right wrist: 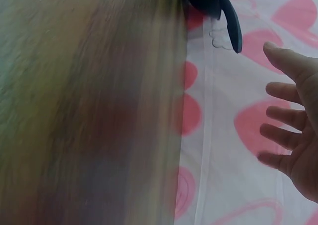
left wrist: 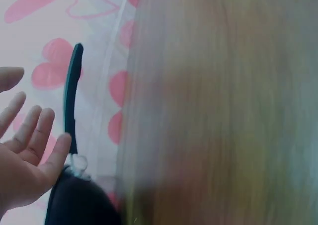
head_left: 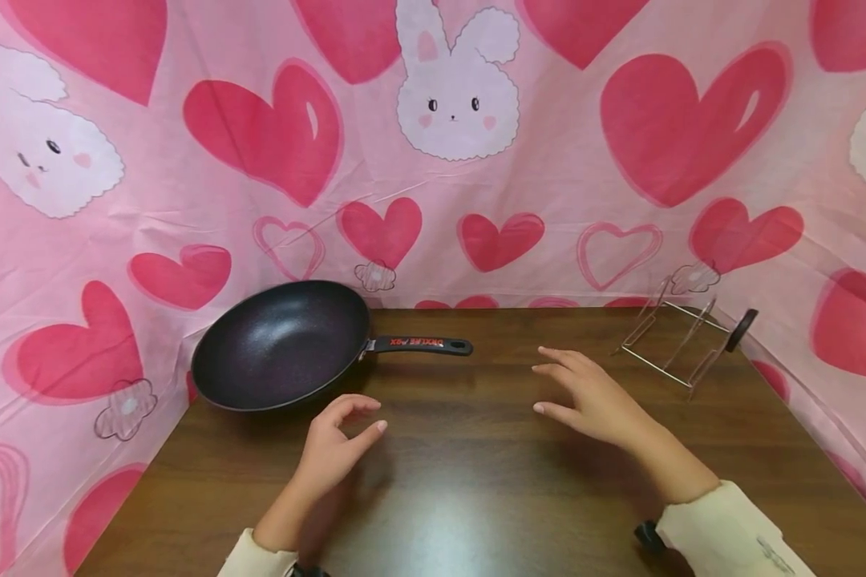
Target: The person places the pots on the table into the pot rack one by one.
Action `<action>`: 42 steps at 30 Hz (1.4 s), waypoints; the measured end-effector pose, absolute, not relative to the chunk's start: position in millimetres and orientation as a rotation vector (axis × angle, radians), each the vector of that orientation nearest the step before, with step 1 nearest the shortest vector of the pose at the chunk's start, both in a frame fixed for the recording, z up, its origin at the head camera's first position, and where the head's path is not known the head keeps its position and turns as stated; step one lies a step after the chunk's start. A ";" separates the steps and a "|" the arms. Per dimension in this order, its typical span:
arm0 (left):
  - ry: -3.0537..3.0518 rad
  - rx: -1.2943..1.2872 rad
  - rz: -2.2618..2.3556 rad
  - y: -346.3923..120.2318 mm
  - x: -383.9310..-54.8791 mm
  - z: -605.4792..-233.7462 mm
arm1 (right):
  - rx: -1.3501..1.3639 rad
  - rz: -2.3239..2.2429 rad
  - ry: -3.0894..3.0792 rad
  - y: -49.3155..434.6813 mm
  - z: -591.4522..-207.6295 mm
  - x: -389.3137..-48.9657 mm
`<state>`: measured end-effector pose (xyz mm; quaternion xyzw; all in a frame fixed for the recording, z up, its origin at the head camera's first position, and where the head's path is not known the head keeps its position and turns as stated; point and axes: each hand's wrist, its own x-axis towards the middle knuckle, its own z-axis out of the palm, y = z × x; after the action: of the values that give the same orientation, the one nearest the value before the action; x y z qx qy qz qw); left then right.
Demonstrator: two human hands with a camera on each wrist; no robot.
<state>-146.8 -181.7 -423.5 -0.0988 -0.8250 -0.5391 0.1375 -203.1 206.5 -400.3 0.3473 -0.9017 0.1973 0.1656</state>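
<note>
Black pan [head_left: 281, 353], two hands, nothing held

Pan: one, dark, hollow side up, at the far left part of the table [head_left: 469, 449], beside the cloth. Whether its base sits quite level cannot be told.

Handle [head_left: 422, 344]: one, black, red lettering, hole at the tip; points right, toward the middle of the table.

Left hand [head_left: 328, 445]: just in front of the pan, apart from it. Fingers loosely bent, thumb held away; grips nothing.

Right hand [head_left: 592, 397]: right of the handle tip, apart from it. Fingers spread and relaxed, reaching toward the middle; grips nothing.

Step, as judged: a ready or approach stage, before any grasp. Taking the pan would call for the right hand to travel left and curl round the handle, the left perhaps steadying the rim. The bowl is broad, so a lift by the handle alone would probably dip to the left.

Rack [head_left: 657, 366]: one, thin wire, at the far right of the table, beyond the right hand; untouched. Black piece [head_left: 742, 330] at its right end, kind uncertain.

Sleeves [head_left: 729, 533]: two, cream, at the lower edge.

Cloth [head_left: 476, 184]: pink, hearts and rabbits, hung behind and at both sides.
</note>
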 end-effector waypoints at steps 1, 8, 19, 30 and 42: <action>-2.365 -0.232 -1.683 -179.6 -147.1 -423.3 | 0.979 0.572 -2.578 204.3 -399.6 -204.3; -2.031 -0.012 -2.363 -165.8 -155.3 -423.7 | 1.000 0.686 -2.536 186.5 -398.3 -215.5; -1.672 0.136 -2.886 -152.9 -183.0 -429.2 | 1.040 0.863 -2.505 151.6 -391.2 -239.8; -1.452 0.213 -3.021 -136.5 -229.9 -442.6 | 0.965 1.155 -2.650 121.4 -385.3 -269.8; -0.859 0.190 -3.166 -131.0 -265.7 -445.8 | 0.755 1.633 -2.647 91.9 -411.3 -292.1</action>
<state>-265.7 -131.0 -445.8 0.0576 -0.2606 -0.9610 -0.0722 -292.1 91.9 -411.3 0.2359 -0.8268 0.5099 -0.0294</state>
